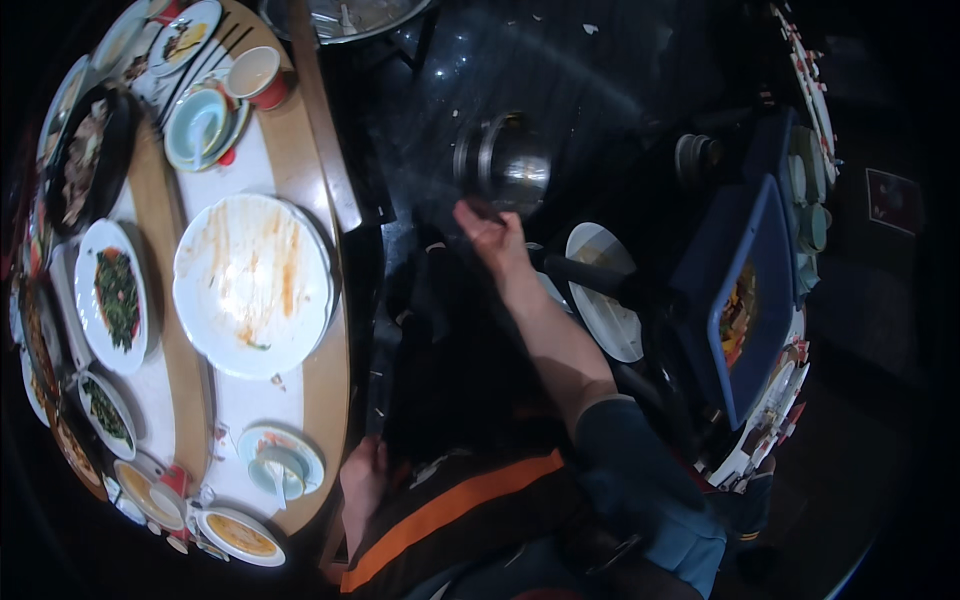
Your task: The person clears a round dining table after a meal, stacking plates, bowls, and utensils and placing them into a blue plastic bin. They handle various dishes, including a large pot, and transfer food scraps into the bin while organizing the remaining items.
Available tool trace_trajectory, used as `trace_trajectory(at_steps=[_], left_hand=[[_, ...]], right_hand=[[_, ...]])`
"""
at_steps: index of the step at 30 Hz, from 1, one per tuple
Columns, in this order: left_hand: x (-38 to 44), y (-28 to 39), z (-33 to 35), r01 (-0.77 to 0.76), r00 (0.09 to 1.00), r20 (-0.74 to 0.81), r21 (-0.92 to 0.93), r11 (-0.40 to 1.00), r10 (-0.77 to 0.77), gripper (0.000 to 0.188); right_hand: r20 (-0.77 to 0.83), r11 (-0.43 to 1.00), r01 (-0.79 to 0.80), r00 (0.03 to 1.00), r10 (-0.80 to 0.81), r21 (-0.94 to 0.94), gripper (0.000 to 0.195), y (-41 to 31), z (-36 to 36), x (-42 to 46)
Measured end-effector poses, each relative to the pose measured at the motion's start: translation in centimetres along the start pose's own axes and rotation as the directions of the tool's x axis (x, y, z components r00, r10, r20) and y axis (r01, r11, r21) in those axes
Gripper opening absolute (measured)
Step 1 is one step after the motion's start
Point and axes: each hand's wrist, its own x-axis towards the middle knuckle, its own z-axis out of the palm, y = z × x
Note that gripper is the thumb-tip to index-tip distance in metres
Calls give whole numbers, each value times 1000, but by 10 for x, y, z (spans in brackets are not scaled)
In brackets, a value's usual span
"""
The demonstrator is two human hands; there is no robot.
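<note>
My right hand (pixel 493 238) reaches forward over the dark floor, fingers partly curled. Just beyond its fingertips is a shiny metal pot or bowl (pixel 517 169), blurred; whether the hand touches it I cannot tell. My left hand (pixel 364 469) is low beside the table edge, its fingers curled; any grip is hidden in shadow. Nearest on the table to my left is a stack of white scalloped plates (pixel 247 277), the top one smeared with orange sauce. A white oval plate (pixel 600 300) with residue lies beyond my right forearm, partly behind a dark bar.
The round table (pixel 289 161) carries green-vegetable plates (pixel 114 296), a dark meat dish (pixel 86 157), pale blue bowls (pixel 196 124) and a paper cup (pixel 255 75). At right, a blue bin (pixel 712 300) holds food scraps. A large metal basin (pixel 367 19) stands ahead.
</note>
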Motion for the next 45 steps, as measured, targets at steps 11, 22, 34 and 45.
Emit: trace_trajectory(at_steps=[11,22,34,45], left_hand=[[87,53,16,24,981,181,255,967,-72,26],[106,136,-41,-167,980,-69,230,959,187,18],[66,7,-148,67,781,-452,-626,777,-431,35],[201,-185,-277,-611,746,-454,-758,-229,-487,42]], right_hand=[[-581,476,-333,483,-656,-814,50,-318,-156,153],[-160,717,124,935,-316,-686,39,-289,-84,201],[277,227,159,569,774,-961,34,143,262,-66],[256,38,329,650,715,-944,34,403,353,12]])
